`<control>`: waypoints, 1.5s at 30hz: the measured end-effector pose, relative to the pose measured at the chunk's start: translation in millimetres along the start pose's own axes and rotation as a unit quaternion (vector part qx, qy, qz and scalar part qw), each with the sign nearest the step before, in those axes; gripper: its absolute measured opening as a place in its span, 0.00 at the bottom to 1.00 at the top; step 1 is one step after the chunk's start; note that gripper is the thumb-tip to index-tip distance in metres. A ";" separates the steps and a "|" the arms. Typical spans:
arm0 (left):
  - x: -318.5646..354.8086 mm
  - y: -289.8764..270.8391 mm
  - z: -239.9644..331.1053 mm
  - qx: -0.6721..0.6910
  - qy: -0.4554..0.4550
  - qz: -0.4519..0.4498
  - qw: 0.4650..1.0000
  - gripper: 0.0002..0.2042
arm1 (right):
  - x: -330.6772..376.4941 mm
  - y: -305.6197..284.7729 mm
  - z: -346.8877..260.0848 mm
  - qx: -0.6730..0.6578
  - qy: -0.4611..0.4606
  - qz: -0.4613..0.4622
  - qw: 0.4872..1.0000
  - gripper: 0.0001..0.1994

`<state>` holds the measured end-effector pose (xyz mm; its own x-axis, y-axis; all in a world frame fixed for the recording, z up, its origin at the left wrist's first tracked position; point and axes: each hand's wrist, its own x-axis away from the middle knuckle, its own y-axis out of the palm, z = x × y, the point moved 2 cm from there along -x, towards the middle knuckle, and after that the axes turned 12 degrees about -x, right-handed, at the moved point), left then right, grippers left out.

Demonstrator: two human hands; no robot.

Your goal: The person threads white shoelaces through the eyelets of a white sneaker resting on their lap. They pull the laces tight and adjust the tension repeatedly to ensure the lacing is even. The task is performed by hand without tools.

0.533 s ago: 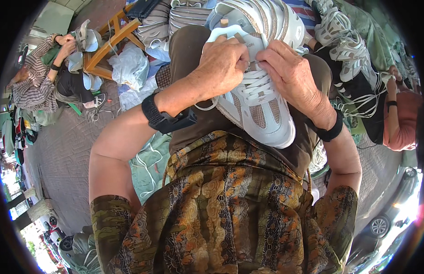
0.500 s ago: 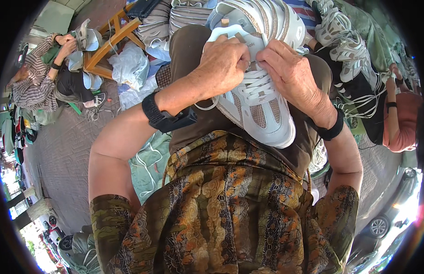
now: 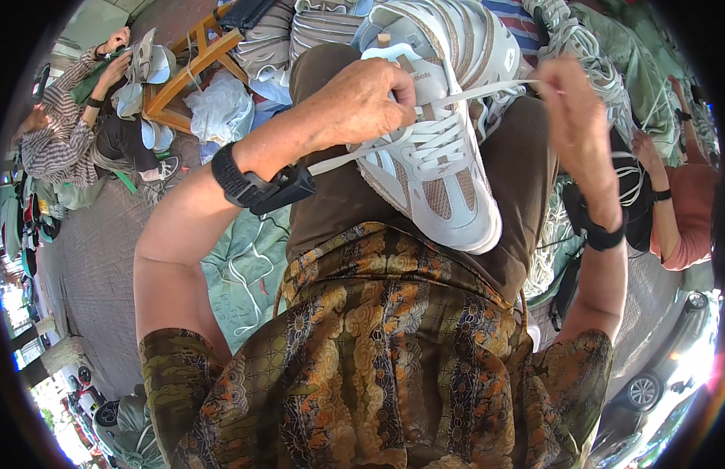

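A white and grey sneaker [image 3: 458,205] with tan mesh panels rests on my lap, toe pointing toward me. Its flat white shoelace [image 3: 487,91] is threaded criss-cross up the front. My left hand [image 3: 372,98] is closed at the shoe's opening, on its upper left edge; the fingertips are partly hidden. My right hand [image 3: 575,109], somewhat blurred, pinches one lace end and holds it stretched out to the right of the shoe. Another stretch of lace hangs down on the left below my left wrist.
More striped sneakers [image 3: 464,39] lie just beyond my knees, with others [image 3: 581,59] at the far right. A wooden stool [image 3: 194,70] and a clear plastic bag [image 3: 220,105] stand at the left. Loose laces [image 3: 249,270] lie on green cloth. Co-workers sit at left [image 3: 62,144] and right [image 3: 683,215].
My right hand has moved from the shoe's opening out to the right, drawing the lace end with it. My left hand has shifted slightly left and down along the shoe's edge.
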<state>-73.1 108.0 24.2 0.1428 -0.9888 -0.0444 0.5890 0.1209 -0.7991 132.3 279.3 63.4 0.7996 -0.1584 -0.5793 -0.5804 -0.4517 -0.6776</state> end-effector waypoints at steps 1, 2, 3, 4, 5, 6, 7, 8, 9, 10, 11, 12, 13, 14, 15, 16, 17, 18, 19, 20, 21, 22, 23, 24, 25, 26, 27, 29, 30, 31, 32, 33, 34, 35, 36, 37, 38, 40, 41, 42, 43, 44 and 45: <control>2.3 -0.5 -1.3 0.007 -0.003 -0.005 1.000 0.07 | 7.4 -17.1 5.6 0.020 0.033 0.023 0.999 0.02; 3.4 -1.2 1.0 0.025 -0.004 0.014 1.000 0.08 | 17.1 -35.6 9.3 0.045 0.064 0.045 0.996 0.02; 4.9 -4.1 5.2 0.044 -0.005 0.032 0.999 0.08 | 29.7 -54.0 18.6 0.048 0.103 0.072 0.991 0.02; 4.9 -8.1 9.6 0.064 -0.003 0.048 0.997 0.08 | 45.9 -73.9 31.4 0.059 0.155 0.085 0.983 0.03; 3.1 -14.8 16.1 0.035 0.002 0.007 0.999 0.09 | 60.9 -90.7 41.5 0.077 0.167 0.085 0.979 0.03; 4.7 -24.8 24.1 0.003 0.001 -0.030 1.000 0.10 | 77.4 -102.5 53.0 0.053 0.191 0.105 0.975 0.03; 7.0 -30.3 28.5 -0.029 0.000 -0.066 0.997 0.12 | 92.3 -109.2 63.0 0.029 0.214 0.124 0.968 0.03; 7.9 -32.5 29.9 -0.040 0.029 -0.042 0.998 0.11 | 104.0 -110.8 70.4 0.013 0.229 0.109 0.967 0.03; 9.0 -34.4 29.4 -0.049 0.036 -0.026 0.998 0.10 | 113.6 -108.3 76.6 -0.003 0.243 0.093 0.966 0.03; 10.6 -36.6 28.9 -0.059 0.043 -0.010 0.997 0.10 | 121.9 -104.0 82.9 -0.019 0.257 0.077 0.963 0.03; 13.1 -38.1 30.3 -0.070 0.048 0.006 0.996 0.10 | 122.5 -91.2 82.1 -0.033 0.271 0.082 0.959 0.05; 15.4 -41.4 32.5 -0.047 0.045 -0.004 0.998 0.10 | 112.7 -75.2 67.6 -0.047 0.288 0.089 0.952 0.06; 19.9 -47.0 38.1 -0.025 0.039 -0.012 0.999 0.11 | 99.3 -54.4 50.5 -0.063 0.302 0.096 0.946 0.08; 24.5 -52.5 45.0 -0.004 0.032 -0.023 0.999 0.12 | 84.7 -36.5 34.4 -0.083 0.294 0.059 0.950 0.11; 28.0 -55.4 51.4 0.041 0.034 -0.033 0.998 0.12 | 72.8 -20.5 18.7 -0.098 0.288 0.024 0.952 0.13; 31.5 -58.2 58.3 0.082 0.035 -0.044 0.995 0.12 | 64.9 -0.3 10.4 -0.109 0.231 0.007 0.967 0.14; 35.3 -61.6 65.9 0.125 0.035 -0.053 0.990 0.12 | 55.2 15.5 2.7 -0.136 0.212 -0.012 0.968 0.15; 38.1 -65.3 72.1 0.128 0.037 -0.074 0.988 0.11 | 45.5 30.6 -5.6 -0.163 0.194 -0.030 0.967 0.16; 42.9 -63.8 74.8 0.132 0.037 -0.078 0.988 0.11 | 36.3 43.5 -12.6 -0.209 0.212 -0.050 0.953 0.15; 45.3 -62.9 76.7 0.138 0.040 -0.085 0.986 0.11 | 28.6 52.4 -15.7 -0.212 0.192 -0.053 0.957 0.14; 45.2 -61.8 77.9 0.144 0.045 -0.095 0.984 0.11 | 23.4 61.5 -14.6 -0.214 0.173 -0.055 0.960 0.12; 44.3 -61.8 78.3 0.135 0.045 -0.105 0.984 0.11 | 20.0 67.5 -13.1 -0.215 0.154 -0.057 0.963 0.10; 44.7 -60.4 77.7 0.138 0.046 -0.100 0.984 0.10 | 18.5 70.1 -12.1 -0.208 0.124 -0.049 0.969 0.09; 45.1 -58.7 76.6 0.141 0.047 -0.094 0.984 0.10 | 17.5 71.9 -11.4 -0.200 0.094 -0.042 0.974 0.07; 45.0 -57.7 75.9 0.143 0.049 -0.089 0.984 0.10 | 17.7 72.2 -11.6 -0.191 0.064 -0.034 0.979 0.06; 45.4 -57.2 76.1 0.132 0.049 -0.084 0.986 0.10 | 18.5 71.1 -11.4 -0.187 0.065 -0.036 0.980 0.05; 45.4 -57.2 76.7 0.121 0.049 -0.079 0.988 0.09 | 19.3 68.1 -10.8 -0.182 0.066 -0.038 0.980 0.05; 45.1 -55.2 76.0 0.101 0.055 -0.075 0.990 0.09 | 21.1 58.8 -9.2 -0.165 0.076 -0.047 0.982 0.04; 44.7 -52.3 74.1 0.092 0.059 -0.075 0.991 0.09 | 21.9 51.2 -7.6 -0.153 0.083 -0.055 0.983 0.04; 44.6 -48.3 72.4 0.082 0.062 -0.075 0.992 0.09 | 23.3 42.4 -5.0 -0.142 0.090 -0.062 0.984 0.04; 43.6 -42.0 70.2 0.054 0.059 -0.076 0.994 0.09 | 26.6 29.8 -0.7 -0.144 0.102 -0.070 0.982 0.03; 43.5 -32.6 67.3 0.025 0.055 -0.075 0.995 0.09 | 27.9 15.5 3.6 -0.117 0.084 -0.095 0.985 0.03; 43.5 -24.7 64.7 -0.005 0.050 -0.073 0.996 0.10 | 31.2 3.4 13.1 -0.097 0.099 -0.064 0.988 0.02; 42.2 -19.7 63.5 -0.014 0.046 -0.064 0.997 0.11 | 32.4 -11.0 14.4 -0.055 0.101 -0.036 0.993 0.02; 42.5 -15.5 63.1 -0.023 0.039 -0.051 0.998 0.12 | 36.8 -27.7 20.1 -0.003 0.131 -0.042 0.990 0.01; 43.8 -12.1 61.5 -0.032 0.031 -0.039 0.998 0.13 | 42.5 -42.3 29.9 0.045 0.145 -0.041 0.988 0.01; 41.3 -10.4 58.1 -0.040 0.069 -0.013 0.997 0.15 | 52.4 -62.5 44.9 0.133 0.154 -0.056 0.977 0.02; 40.1 -9.5 54.1 -0.091 0.089 0.053 0.990 0.14 | 74.6 -96.9 74.7 0.223 0.154 -0.043 0.962 0.02; 42.0 -8.8 52.9 -0.120 0.094 0.088 0.984 0.14 | 82.7 -111.3 90.4 0.239 0.146 -0.015 0.960 0.02; 44.8 -7.6 49.0 -0.087 0.071 0.090 0.990 0.14 | 92.8 -126.0 104.0 0.202 0.172 0.012 0.964 0.02; 45.3 -8.3 42.2 -0.046 0.061 0.088 0.993 0.13 | 101.5 -140.7 105.4 0.175 0.208 0.040 0.962 0.02; 49.4 -7.4 38.0 -0.014 0.039 0.087 0.995 0.13 | 103.5 -138.0 110.3 0.202 0.189 0.022 0.961 0.02; 54.9 -6.1 33.4 -0.005 0.010 0.092 0.996 0.12 | 105.3 -130.9 118.3 0.229 0.170 0.005 0.958 0.03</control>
<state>-42.3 55.8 46.8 0.2310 -0.9517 -0.2023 0.5470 0.2990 -0.7819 274.2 425.6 37.6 0.7527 -0.4722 -0.4586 -0.5328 -0.0279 -0.8458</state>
